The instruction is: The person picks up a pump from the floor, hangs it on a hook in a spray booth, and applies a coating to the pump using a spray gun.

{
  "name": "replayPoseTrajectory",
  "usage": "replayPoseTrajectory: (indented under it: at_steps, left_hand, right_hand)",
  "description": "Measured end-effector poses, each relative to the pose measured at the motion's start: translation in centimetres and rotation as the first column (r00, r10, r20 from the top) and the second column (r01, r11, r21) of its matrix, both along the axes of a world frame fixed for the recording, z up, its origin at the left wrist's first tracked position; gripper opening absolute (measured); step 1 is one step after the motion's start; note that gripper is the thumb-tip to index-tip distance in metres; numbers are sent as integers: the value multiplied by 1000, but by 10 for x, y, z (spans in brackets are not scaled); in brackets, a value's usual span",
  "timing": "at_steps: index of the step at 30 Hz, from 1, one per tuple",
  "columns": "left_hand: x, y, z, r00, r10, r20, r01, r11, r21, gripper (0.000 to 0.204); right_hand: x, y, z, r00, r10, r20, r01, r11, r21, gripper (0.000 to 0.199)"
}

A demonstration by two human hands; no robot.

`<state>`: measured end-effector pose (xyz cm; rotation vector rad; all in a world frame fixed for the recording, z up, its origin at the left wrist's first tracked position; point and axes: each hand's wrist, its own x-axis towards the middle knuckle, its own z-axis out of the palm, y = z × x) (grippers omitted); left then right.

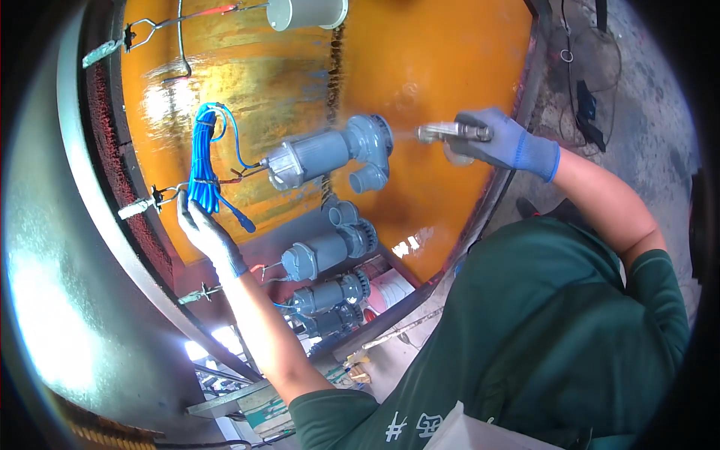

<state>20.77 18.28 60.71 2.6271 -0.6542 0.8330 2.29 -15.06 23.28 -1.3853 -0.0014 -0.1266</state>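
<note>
I watch from a distance as a person in a dark green top (555,330) works with both gloved hands before an orange panel (427,82). At 2 o'clock from the centre of my view, the right grip (501,139) is curled around a metal spray gun (454,133), its nozzle pointing toward 9 o'clock. A faint mist hangs between the nozzle and a grey electric pump (319,157), which lies at 11 o'clock with its flanged end facing the gun, near it but apart.

At 9 o'clock, the left grip (206,231) has its fingers raised to the lower end of a looped blue cable (202,157); I cannot tell whether they pinch it or merely touch it. The bundle hangs at 10 o'clock, and one strand runs from its top to the pump's motor end. Just beside those fingers, toward 9 o'clock, I see a pale clip (136,208) on a wire hanger.

A second grey pump (315,256) sits at 8 o'clock, with further grey pumps (330,294) below it at 7 o'clock. A light grey cylinder (307,13) is cut off by the upper edge, between 11 and 12 o'clock.
</note>
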Motion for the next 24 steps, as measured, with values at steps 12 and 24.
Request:
replayPoseTrajectory:
  at_steps: [12,24]
  left_hand:
    - [-23,33,2,992,121,-15,-122,992,-33,52]
    - [-28,45,-10,993,117,-2,-117,988,-102,49]
  right_hand:
    - [6,-10,33,942,308,132,-279,939,-199,27]
    - [-5,-1,48,985,93,143,-75,989,-131,28]
